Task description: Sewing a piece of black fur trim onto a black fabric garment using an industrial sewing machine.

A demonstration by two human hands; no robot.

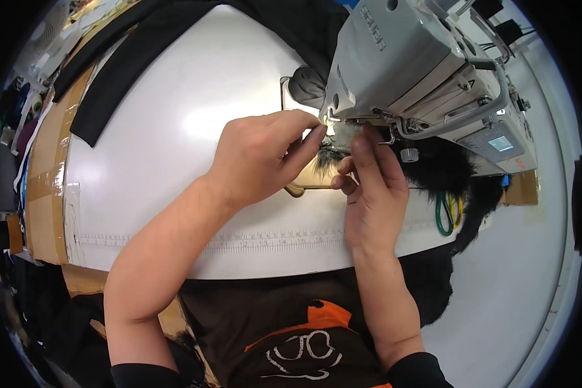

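Both hands are at the needle area of a grey and white sewing machine [394,55]. My left hand [258,152] has its thumb and forefinger pinched together just left of the presser foot [330,126]; anything between them is too small to make out. My right hand [376,187] is raised to the right of the foot, thumb and forefinger brought together and the other fingers curled. What those fingertips grip is hidden. Between the hands, a tuft of dark fur trim [330,158] lies on the lit machine plate [313,179]. More black fur [440,165] runs under the machine's right side.
Black fabric [119,81] drapes across the far side of the white table [142,174]. Ruler marks line its near edge. Green-handled and yellow loops [443,215] lie at the right, beside hanging fur. A taped cardboard edge [45,200] borders the left.
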